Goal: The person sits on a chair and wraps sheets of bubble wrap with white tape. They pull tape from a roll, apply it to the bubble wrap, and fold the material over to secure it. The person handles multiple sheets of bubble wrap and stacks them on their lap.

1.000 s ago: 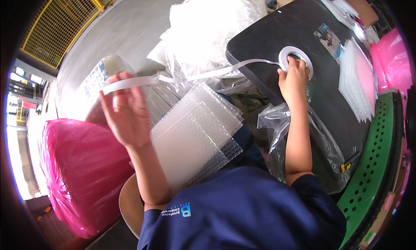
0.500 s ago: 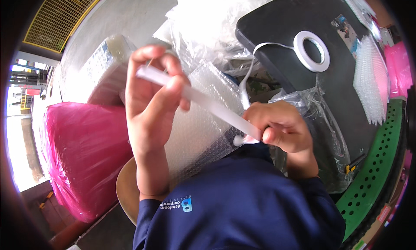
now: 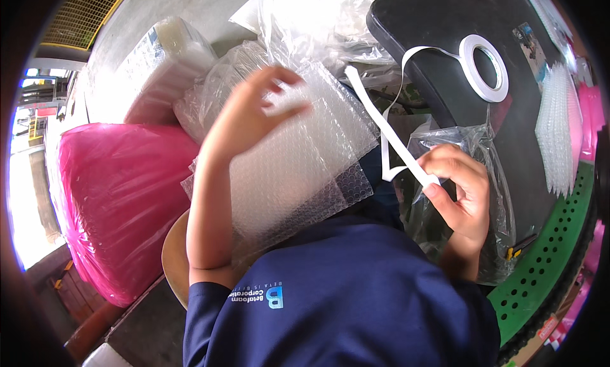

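Between the thumb and fingers of my right hand [image 3: 460, 189] is pinched a strip of white tape [image 3: 391, 133], its free end pointing up and away. A narrow band runs from that strip back to a white tape roll [image 3: 469, 65] lying on the black table. My left hand [image 3: 264, 109] hangs over a sheet of bubble wrap [image 3: 286, 170], fingers apart and slightly blurred, with nothing in them. The bubble wrap lies across my lap, its bubbles plain near the lower edge.
A large pink plastic-wrapped bundle [image 3: 127, 208] stands at my left, with a clear-wrapped white stack [image 3: 159, 74] behind it. Clear plastic sheeting [image 3: 318, 24] heaps up ahead. Along the black table's [image 3: 419, 24] right side lie bubble-wrap pieces [image 3: 555, 132], a yellow-black cutter [image 3: 520, 247] and a green perforated rail [image 3: 540, 265].
My left hand has let go of the tape strip and moved right, over the bubble wrap. My right hand has shifted right, still pinching the strip, whose free end now points up and away.
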A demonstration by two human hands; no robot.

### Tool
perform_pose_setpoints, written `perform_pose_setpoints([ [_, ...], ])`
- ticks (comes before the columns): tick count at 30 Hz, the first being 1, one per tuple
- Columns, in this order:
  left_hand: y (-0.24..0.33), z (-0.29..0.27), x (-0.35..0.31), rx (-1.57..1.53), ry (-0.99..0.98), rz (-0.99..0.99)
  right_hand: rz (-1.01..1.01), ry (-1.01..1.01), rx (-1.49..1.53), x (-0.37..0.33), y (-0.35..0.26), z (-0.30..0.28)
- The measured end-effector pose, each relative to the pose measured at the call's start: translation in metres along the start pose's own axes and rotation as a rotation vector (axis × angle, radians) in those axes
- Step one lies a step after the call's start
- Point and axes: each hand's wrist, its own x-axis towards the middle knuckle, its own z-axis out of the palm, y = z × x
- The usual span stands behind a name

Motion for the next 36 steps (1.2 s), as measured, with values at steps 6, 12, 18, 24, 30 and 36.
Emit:
perform_pose_setpoints([
  [6, -0.015, 0.038, -0.025, 0.509, -0.195, -0.045, 0.014, 0.031, 0.057, 0.014, 0.011, 0.012],
  [12, -0.008, 0.042, -0.037, 0.668, 0.154, -0.229, 0.182, 0.068, 0.178, 0.014, 0.011, 0.012],
  [18, 0.044, 0.031, -0.023, -0.873, -0.059, -0.361, -0.082, 0.012, -0.358, 0.02, 0.007, 0.031],
  [24, 0.048, 0.026, -0.007, -0.509, 0.131, -0.092, -0.274, -0.03, -0.611, 0.02, 0.009, 0.065],
  [30, 0.039, 0.01, -0.031, -0.473, 0.409, -0.041, -0.373, -0.102, -0.499, 0.026, 0.012, 0.077],
  [36, 0.013, -0.013, -0.038, -0.819, 0.58, 0.044, -0.287, -0.115, -0.401, 0.023, 0.015, 0.073],
])
